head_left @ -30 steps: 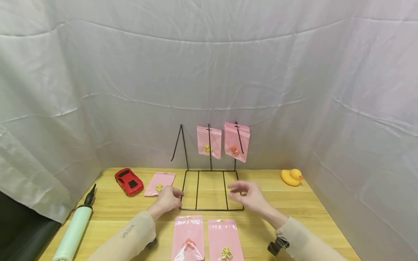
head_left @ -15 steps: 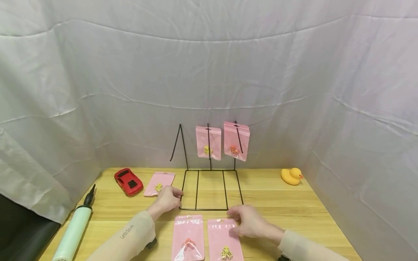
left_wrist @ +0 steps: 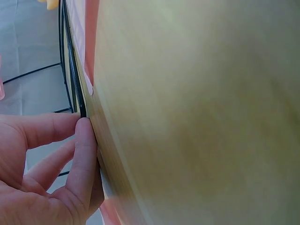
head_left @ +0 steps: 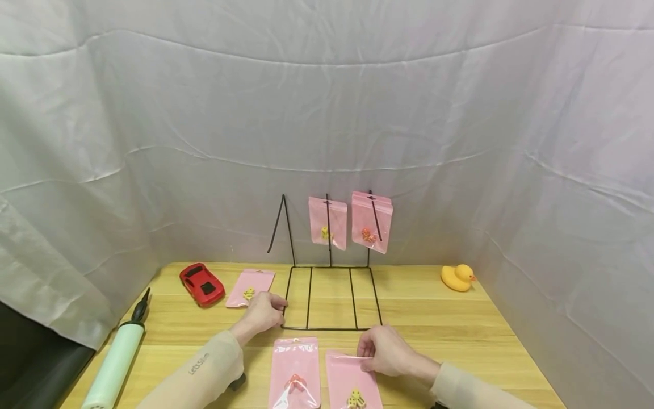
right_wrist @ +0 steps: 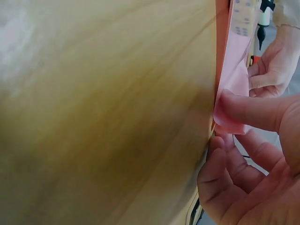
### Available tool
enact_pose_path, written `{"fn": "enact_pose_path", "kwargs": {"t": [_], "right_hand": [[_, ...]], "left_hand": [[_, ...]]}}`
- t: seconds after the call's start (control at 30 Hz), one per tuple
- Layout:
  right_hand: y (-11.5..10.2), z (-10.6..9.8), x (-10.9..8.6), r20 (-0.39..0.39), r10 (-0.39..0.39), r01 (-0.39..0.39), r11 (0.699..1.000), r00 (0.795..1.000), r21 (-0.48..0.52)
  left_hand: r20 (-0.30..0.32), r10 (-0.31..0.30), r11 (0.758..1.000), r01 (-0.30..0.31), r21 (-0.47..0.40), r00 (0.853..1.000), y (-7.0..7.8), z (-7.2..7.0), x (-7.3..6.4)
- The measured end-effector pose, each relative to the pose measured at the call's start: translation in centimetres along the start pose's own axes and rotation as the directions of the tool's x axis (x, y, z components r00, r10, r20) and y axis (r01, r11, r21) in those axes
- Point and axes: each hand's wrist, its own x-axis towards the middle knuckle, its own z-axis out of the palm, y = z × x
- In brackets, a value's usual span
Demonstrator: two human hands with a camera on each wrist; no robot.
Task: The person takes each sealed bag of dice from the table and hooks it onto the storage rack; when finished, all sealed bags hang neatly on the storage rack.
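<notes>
A black wire display rack stands at the middle of the table. My left hand pinches its front left corner; the left wrist view shows thumb and finger on the black wire. At the front right, my right hand grips the top edge of a pink zip bag with yellow dice, its top lifted slightly. In the right wrist view the thumb presses on the pink bag. Another pink bag, with red dice-like pieces, lies just left of it.
Pink bags hang on the middle hook and right hook; the left hook is bare. A pink bag with yellow dice lies behind my left hand. Around are a red toy car, hand pump and rubber duck.
My right hand has come down and toward me from the rack's right side to the front right bag, and now grips and lifts its top edge. The left hand stays on the rack.
</notes>
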Motion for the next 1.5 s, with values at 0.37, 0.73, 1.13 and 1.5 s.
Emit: {"fn": "enact_pose_path", "kwargs": {"t": [0.37, 0.73, 1.13, 1.5], "right_hand": [[-0.4, -0.9, -0.1, -0.033, 0.039, -0.035, 0.992, 0.999, 0.123], [-0.1, -2.3, -0.5, -0.094, -0.027, 0.055, 0.948, 0.995, 0.313], [-1.8, -4.2, -1.1, -0.18, -0.251, 0.285, 0.937, 0.951, 0.2], [-3.7, -5.3, -2.0, -0.28, -0.388, 0.434, 0.893, 0.878, 0.122]], "left_hand": [[0.012, 0.036, 0.998, -0.037, 0.058, 0.999, 1.8, -0.9, -1.4], [-0.01, 0.012, 0.998, -0.011, 0.067, 1.0, 0.2, -0.3, -0.1], [0.026, 0.024, 0.997, -0.026, 0.066, 0.999, 0.4, -0.4, -0.2], [-0.019, 0.068, 0.994, -0.066, 0.085, 0.998, -0.4, 0.1, 0.3]]}}
